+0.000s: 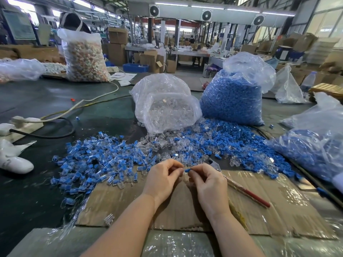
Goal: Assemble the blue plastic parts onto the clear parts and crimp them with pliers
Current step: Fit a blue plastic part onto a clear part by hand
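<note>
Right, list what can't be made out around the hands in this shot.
Head view only:
- Clear part: hidden between the left hand and right hand; only the blue part tip shows.
- Pliers: the right hand covers part of them, so whether the jaws are open is unclear.
- Pile of assembled pieces: too small to tell whether they are crimped.

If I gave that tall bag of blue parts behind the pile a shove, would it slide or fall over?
The bag of blue parts looks packed full and broad-based, so it would probably feel heavy and resist sliding. Its thin, crinkled plastic likely sags rather than tips cleanly. Loose blue parts lie at its foot, so a shove may spill more.
</note>
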